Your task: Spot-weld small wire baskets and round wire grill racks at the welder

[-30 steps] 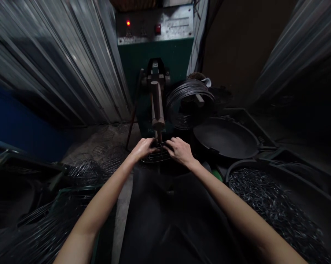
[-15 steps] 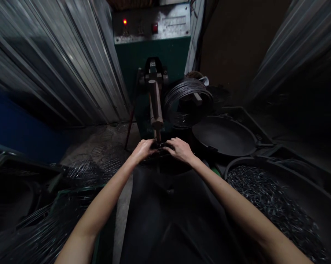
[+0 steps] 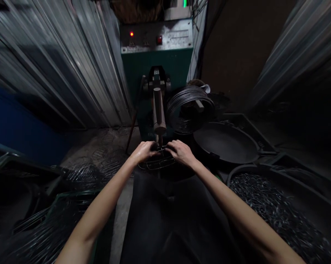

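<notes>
Wire frame at the green machine

Left hand: fingers curled onto the frame's far part, grasping it; fingertips dark, exact contact hard to see. Right hand: thumb and fingers pinched the same part, opposite side. Frame sat between the hands, just below the machine's vertical metal rod; whether rod and wire touched, could not tell. Wire coil hung right of the rod; round pan lay beyond the right hand.
</notes>
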The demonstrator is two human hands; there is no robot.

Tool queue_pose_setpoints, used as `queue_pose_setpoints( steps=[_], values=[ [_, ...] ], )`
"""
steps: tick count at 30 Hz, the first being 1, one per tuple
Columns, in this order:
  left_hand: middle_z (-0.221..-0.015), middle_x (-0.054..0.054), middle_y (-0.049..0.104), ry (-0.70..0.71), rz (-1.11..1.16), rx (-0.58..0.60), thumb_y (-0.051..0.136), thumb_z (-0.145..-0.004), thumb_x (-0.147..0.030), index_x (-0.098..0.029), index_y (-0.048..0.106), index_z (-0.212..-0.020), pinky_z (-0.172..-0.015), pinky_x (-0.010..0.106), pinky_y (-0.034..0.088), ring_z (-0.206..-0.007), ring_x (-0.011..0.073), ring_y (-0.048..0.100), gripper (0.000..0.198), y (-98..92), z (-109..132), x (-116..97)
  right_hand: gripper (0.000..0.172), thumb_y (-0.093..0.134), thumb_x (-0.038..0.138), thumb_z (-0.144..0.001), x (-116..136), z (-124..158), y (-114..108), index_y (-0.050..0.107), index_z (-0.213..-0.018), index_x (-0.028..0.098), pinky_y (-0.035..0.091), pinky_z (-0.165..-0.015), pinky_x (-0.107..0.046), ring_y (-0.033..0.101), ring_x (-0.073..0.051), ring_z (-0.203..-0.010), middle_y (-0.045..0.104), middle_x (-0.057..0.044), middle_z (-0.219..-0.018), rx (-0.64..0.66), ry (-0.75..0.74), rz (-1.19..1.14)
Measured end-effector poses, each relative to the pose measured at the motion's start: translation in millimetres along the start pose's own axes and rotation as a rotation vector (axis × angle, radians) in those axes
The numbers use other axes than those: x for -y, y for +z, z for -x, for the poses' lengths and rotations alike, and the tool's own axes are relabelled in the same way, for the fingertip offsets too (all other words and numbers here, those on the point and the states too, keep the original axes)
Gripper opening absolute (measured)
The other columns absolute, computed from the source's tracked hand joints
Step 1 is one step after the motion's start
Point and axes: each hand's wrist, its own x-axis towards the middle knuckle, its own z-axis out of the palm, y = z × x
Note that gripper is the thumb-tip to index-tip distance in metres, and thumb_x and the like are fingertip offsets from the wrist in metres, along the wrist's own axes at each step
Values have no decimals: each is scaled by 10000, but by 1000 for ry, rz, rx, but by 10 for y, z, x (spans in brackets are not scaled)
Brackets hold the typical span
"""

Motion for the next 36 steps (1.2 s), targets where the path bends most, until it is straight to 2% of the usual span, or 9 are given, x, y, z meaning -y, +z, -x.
queue_pose_setpoints(
  steps=[6, 14, 20, 22, 24, 27, 29, 32, 36],
  values=[
    [-900, 61, 684, -9, -44, 1, 655, -752, -370, -159, 648, -952, -681, 244, 429, -843, 210, 619, 291, -9, -44, 27, 166, 516, 315, -926, -19, -33, 31, 607, -856, 196, 351, -664, -254, 500, -166, -793, 588, -25, -813, -17, 3, 8],
    [-909, 50, 689, -25, 18, -5, 693, -718, -356, -162, 654, -922, -679, 239, 422, -881, 208, 619, 284, -26, -196, 130, 191, 512, 344, -926, -72, -173, 96, 620, -877, 195, 355, -656, -259, 512, -169, -795, 595, -29, -816, -43, 8, 55],
    [-852, 41, 677, -28, 69, 7, 695, -705, -361, -148, 660, -901, -630, 233, 395, -814, 186, 605, 292, -21, -196, 151, 129, 543, 292, -908, -66, -158, 69, 621, -872, 196, 379, -668, -261, 524, -173, -779, 603, -28, -804, -66, 13, -69],
    [-805, 35, 664, -29, 75, 14, 692, -702, -373, -137, 662, -872, -611, 235, 382, -770, 177, 589, 292, -19, -206, 157, 83, 551, 249, -897, -157, -116, 50, 599, -940, 196, 400, -708, -257, 538, -170, -801, 606, -30, -855, -135, 33, -174],
    [-773, 31, 651, -18, 78, 20, 687, -700, -379, -126, 658, -849, -598, 238, 370, -742, 172, 574, 295, -23, -226, 171, 116, 537, 210, -894, -311, -45, 42, 567, -1003, 187, 416, -747, -265, 548, -173, -833, 595, -43, -916, -217, 101, -232],
    [-787, 28, 653, 5, 137, 39, 691, -680, -383, -131, 649, -838, -607, 238, 378, -760, 174, 572, 301, -44, -233, 196, 127, 507, 178, -896, -556, 85, 57, 562, -1010, 173, 428, -767, -285, 552, -186, -849, 578, -61, -928, -183, 217, -195],
    [-794, 21, 658, -1, 193, 55, 688, -673, -395, -144, 642, -826, -620, 234, 395, -762, 169, 577, 297, -62, -180, 207, 154, 498, 191, -905, -650, 156, 70, 559, -1045, 176, 434, -774, -288, 554, -186, -862, 571, -64, -943, -103, 221, -179],
    [-786, 10, 656, -6, 237, 65, 674, -681, -419, -158, 633, -824, -615, 227, 407, -735, 159, 578, 300, -35, 19, 214, 177, 508, 250, -915, -623, 273, 53, 553, -1075, 187, 441, -784, -287, 548, -183, -891, 548, -65, -983, -51, 155, -178],
    [-807, -1, 650, 27, 324, 80, 649, -719, -424, -171, 619, -864, -654, 222, 418, -772, 154, 577, 294, 223, 374, 230, 167, 530, 321, -910, -391, 662, -29, 566, -1016, 197, 446, -756, -277, 547, -172, -854, 532, -55, -971, 41, 70, -189]
  ],
)
